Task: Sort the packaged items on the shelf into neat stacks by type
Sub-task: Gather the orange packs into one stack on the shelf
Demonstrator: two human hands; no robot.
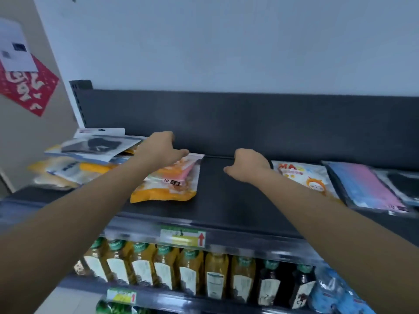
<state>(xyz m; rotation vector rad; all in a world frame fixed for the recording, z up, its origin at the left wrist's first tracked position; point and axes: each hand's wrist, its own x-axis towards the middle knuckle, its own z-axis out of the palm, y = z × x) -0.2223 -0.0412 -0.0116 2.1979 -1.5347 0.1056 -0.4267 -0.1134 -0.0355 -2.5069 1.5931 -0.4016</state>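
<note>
On the dark top shelf lies an orange and pink package. My left hand grips its far end, thumb laid across the top edge. Left of it is a loose heap of packages, white, black and yellow ones mixed. My right hand hovers knuckles up at the far left corner of a white cartoon-print package; its fingers curl down out of sight, and I cannot see whether they hold it. Further right lie a blue and pink package and a black one.
The shelf's dark back panel rises right behind the packages, with a pale wall above it. A bare stretch of shelf lies between the orange and white packages. Below, a row of juice bottles fills the lower shelf, behind a price tag.
</note>
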